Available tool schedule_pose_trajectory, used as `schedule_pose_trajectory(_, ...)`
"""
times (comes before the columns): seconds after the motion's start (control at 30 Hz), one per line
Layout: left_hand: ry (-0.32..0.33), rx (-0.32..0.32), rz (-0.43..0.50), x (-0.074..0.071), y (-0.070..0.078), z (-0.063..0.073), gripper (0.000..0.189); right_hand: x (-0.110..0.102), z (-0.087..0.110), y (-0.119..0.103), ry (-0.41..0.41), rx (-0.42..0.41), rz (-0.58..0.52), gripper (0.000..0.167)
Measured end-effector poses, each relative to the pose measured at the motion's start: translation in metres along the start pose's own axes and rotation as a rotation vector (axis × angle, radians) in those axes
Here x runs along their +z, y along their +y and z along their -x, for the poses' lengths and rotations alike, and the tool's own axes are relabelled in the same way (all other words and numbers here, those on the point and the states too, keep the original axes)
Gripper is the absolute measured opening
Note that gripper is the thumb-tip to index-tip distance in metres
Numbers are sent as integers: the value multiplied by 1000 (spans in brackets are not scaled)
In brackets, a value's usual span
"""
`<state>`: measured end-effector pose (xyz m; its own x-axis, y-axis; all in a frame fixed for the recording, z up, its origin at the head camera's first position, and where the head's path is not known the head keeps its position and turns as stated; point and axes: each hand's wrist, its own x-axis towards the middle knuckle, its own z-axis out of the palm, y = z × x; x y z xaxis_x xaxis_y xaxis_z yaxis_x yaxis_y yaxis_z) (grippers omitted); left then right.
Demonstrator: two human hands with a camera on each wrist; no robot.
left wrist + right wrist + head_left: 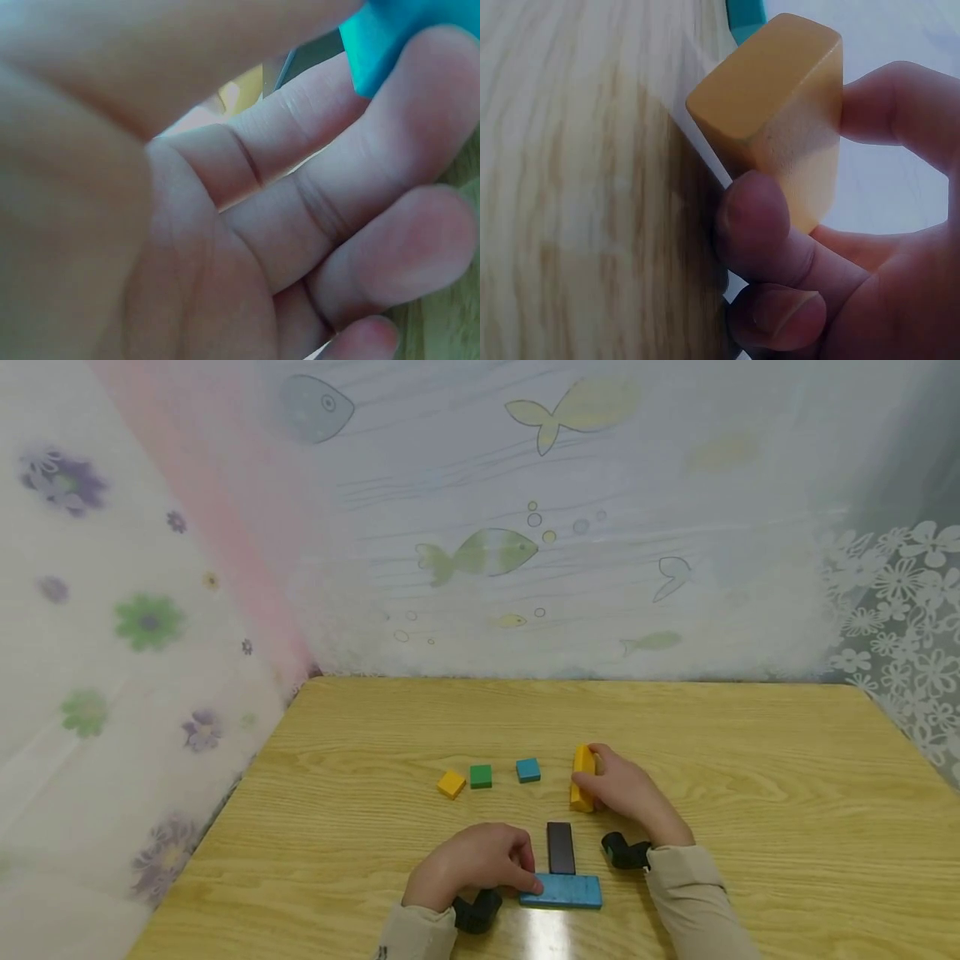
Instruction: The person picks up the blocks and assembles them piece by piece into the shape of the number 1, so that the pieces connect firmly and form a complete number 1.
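My left hand (476, 860) pinches the left end of a long blue block (573, 892) lying on the table near its front. In the left wrist view that blue block (405, 34) shows only as a corner between the thumb and the fingers. A dark brown or black flat block (561, 847) stretches away from the blue one's far edge, seeming to touch it. Further back, my right hand (630, 789) grips a long yellow block (582, 777). The right wrist view shows the yellow block (780, 82) held between thumb and fingers, tilted and close to the wooden surface.
Three small square blocks, yellow (452, 785), green (481, 777) and blue (528, 770), lie left of the yellow bar on the wooden table (787, 793). Patterned curtains (465, 635) hang behind and beside the table. Black wrist devices (621, 852) sit by both cuffs.
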<state>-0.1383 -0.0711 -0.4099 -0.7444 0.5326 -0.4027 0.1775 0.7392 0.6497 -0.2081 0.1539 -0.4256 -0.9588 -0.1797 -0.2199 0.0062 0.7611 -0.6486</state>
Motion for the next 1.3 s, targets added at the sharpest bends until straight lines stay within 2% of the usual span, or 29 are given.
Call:
schedule_pose_trajectory(0.27, 0, 1, 18, 1, -1, -1, 17, 3, 0, -4, -1, -7, -15, 68)
schedule_pose_trajectory(0.5, 0, 1, 13, 2, 0, -1, 17, 7, 1, -6, 26, -21, 20, 67)
schedule_pose_trajectory(1.0, 4, 17, 9, 1, -2, -1, 17, 18, 1, -18, 48, 28, 53, 71)
schedule_pose_trajectory(1.3, 6, 21, 7, 1, -2, -1, 17, 19, 2, -18, 63, 3, 81, 70)
